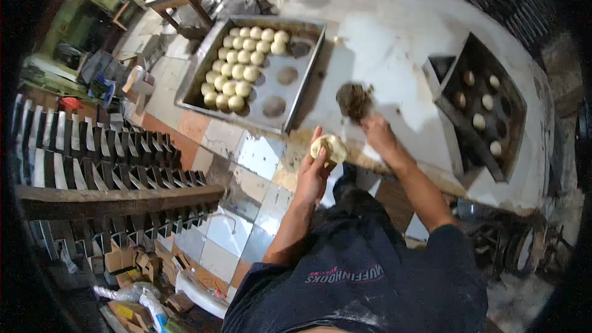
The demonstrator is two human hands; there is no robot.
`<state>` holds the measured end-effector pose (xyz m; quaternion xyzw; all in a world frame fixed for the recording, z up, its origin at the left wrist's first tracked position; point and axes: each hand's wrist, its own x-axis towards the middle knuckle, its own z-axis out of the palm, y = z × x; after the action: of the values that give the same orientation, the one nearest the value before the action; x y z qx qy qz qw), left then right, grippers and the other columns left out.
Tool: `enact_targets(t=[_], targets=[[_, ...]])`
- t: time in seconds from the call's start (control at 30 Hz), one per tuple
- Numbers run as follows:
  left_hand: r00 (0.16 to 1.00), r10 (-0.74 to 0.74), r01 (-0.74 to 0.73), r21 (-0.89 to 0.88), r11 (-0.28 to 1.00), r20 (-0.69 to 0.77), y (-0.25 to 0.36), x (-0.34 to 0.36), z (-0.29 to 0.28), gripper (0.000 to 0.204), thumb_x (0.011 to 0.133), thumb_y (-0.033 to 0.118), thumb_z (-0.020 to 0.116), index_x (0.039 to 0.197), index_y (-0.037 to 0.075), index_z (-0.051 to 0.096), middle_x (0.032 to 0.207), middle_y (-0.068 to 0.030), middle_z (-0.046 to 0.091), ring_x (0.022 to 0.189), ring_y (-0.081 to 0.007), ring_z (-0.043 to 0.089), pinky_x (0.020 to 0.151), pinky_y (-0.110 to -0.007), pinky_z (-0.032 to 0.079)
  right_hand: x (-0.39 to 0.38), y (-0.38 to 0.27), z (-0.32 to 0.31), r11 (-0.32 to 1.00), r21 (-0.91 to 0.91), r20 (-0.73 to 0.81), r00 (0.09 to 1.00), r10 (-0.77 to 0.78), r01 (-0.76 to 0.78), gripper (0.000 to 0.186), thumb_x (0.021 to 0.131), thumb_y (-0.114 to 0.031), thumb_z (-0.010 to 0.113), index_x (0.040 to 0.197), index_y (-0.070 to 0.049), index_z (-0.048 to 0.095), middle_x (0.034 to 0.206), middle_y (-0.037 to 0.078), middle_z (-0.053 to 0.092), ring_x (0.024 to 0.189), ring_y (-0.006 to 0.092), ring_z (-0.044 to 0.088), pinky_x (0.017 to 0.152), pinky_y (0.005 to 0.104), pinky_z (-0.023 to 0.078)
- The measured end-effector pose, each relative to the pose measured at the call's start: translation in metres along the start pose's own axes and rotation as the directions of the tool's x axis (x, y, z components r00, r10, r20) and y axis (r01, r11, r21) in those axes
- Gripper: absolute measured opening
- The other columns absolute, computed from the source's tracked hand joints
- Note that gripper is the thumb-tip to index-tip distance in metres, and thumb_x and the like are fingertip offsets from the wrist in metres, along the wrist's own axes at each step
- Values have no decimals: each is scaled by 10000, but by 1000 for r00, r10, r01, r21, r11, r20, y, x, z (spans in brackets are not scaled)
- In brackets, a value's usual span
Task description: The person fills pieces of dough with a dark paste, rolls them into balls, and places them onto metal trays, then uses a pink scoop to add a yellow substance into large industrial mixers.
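My left hand (pixel 314 169) cups a flattened round of pale dough (pixel 330 147) at the near edge of a floured white worktable (pixel 394 43). My right hand (pixel 379 135) rests on the table just right of the dough, fingers bent toward a dark brown heap of filling (pixel 354 98); I cannot tell whether it pinches any filling. A metal baking tray (pixel 296 95) to the left carries several pale dough balls (pixel 240 65) in rows, with a few dark round marks on its bare part.
A dark tray (pixel 515 117) at the right holds several small dough balls, with a small metal box (pixel 439 68) beside it. Stacked dark racks (pixel 98 148) stand at the left over a tiled floor (pixel 259 157). Boxes and clutter lie lower left.
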<state>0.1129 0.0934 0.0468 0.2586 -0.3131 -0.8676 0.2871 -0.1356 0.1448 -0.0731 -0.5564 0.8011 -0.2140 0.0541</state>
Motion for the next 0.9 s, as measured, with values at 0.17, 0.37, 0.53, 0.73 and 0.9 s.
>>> enact_targets(t=[0.17, 0.37, 0.53, 0.73, 0.9], targets=[[988, 60, -42, 126, 991, -142, -15, 72, 0, 389, 1022, 218, 545, 1390, 90, 544, 1295, -42, 600, 1177, -166, 583, 966, -312, 486, 21, -24, -63, 795, 551, 191, 966, 174, -252, 208, 886, -87, 640, 1044, 8, 735, 884, 137, 739, 821, 205, 719, 764, 307, 556], [994, -35, 56, 221, 974, -99, -54, 139, 44, 448, 1024, 232, 568, 1422, 53, 469, 1236, -59, 617, 1094, -154, 612, 948, -311, 501, 39, -37, -107, 842, 526, -231, 973, 5, 121, 392, 809, 27, 647, 1199, -14, 673, 1023, 166, 714, 856, 291, 671, 777, 392, 543], [998, 48, -42, 159, 986, -33, -32, 159, 77, 473, 1014, 155, 577, 1438, 12, 426, 1234, -103, 622, 1087, -171, 633, 925, -293, 527, 65, -13, -141, 642, 757, -99, 993, -68, 119, 352, 832, -99, 705, 1181, -57, 701, 959, 104, 722, 836, 199, 645, 719, 342, 507], [939, 342, -339, 277, 899, 40, -11, 167, 113, 422, 1011, 79, 548, 1410, -17, 445, 1279, -122, 608, 1105, -163, 611, 958, -300, 502, 74, -9, -130, 219, 973, 9, 954, 301, -78, 316, 872, -140, 756, 1086, 81, 685, 1132, 131, 629, 882, 153, 671, 750, 259, 584], [836, 425, -540, 658, 524, 348, -18, 144, 90, 666, 1044, 105, 405, 1549, -46, -1, 1477, -226, 351, 1326, -263, 427, 1069, -379, 396, 65, -75, -156, 656, 721, -453, 868, 203, 222, 244, 850, -104, 766, 1006, 73, 700, 1040, 121, 636, 832, 173, 686, 681, 282, 581]])
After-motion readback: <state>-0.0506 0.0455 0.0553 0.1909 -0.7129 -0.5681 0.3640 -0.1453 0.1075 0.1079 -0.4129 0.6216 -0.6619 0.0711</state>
